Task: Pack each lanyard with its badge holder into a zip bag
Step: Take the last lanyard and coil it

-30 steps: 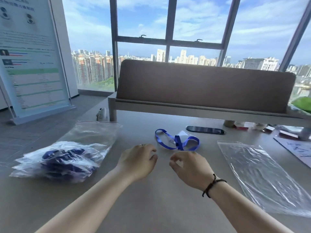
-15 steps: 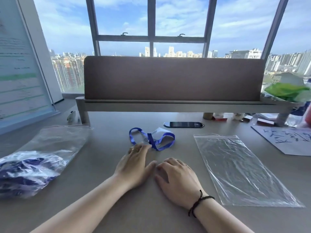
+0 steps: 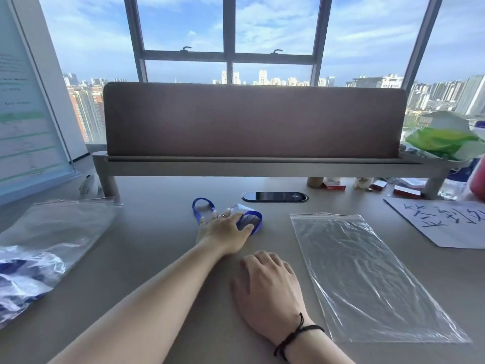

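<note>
A blue lanyard (image 3: 200, 206) with a clear badge holder (image 3: 237, 207) lies mid-table, just before a dark phone (image 3: 274, 197). My left hand (image 3: 223, 229) is stretched forward and lies on top of it, fingers spread over the strap and thumb on the holder; I cannot see a closed grip. My right hand (image 3: 267, 287) rests palm down on the table nearer to me, holding nothing. An empty clear zip bag (image 3: 367, 271) lies flat to the right of both hands.
At the left edge is a pile of filled zip bags (image 3: 26, 274) with another clear bag (image 3: 65, 224) behind it. A desk shelf with a brown screen (image 3: 252, 164) spans the back. A handwritten paper (image 3: 441, 222) and small boxes sit far right.
My left hand has slid forward from beside the right hand onto the lanyard and badge holder. The right hand has stayed flat on the table. The camera has moved closer.
</note>
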